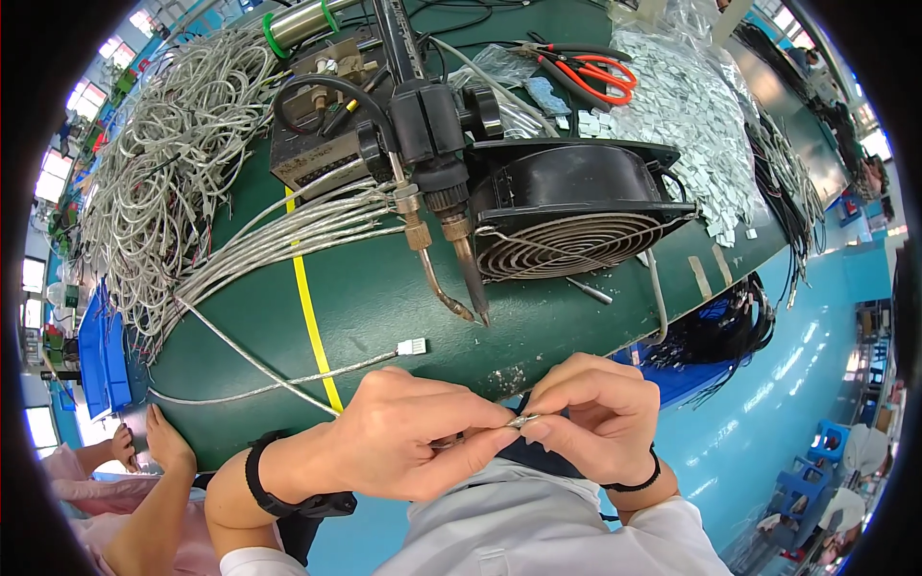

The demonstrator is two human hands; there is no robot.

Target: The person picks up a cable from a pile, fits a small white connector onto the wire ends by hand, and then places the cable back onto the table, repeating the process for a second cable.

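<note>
My left hand [408, 437] and my right hand [600, 422] meet at the bench's front edge, both closed in a pinch. Between their fingertips is a small silvery cable end [521, 420]; its fine detail is too small to make out. A grey cable [254, 355] runs from the bundle at the left and disappears behind my left hand. Just beyond that hand, a white plug connector [412, 347] lies on the green bench [375, 298] at the end of another cable. A soldering iron [466, 259] hangs tip down on its stand, beyond the hands, beside a bent metal feed tube [437, 288].
A black fan [576, 182] stands right of the iron. Tangled grey cables [173, 144] heap at left; small white pieces [682, 115] spread at far right, near red-handled pliers [586, 77]. A solder spool [300, 27] is behind. A co-worker's hand [168, 442] rests at left.
</note>
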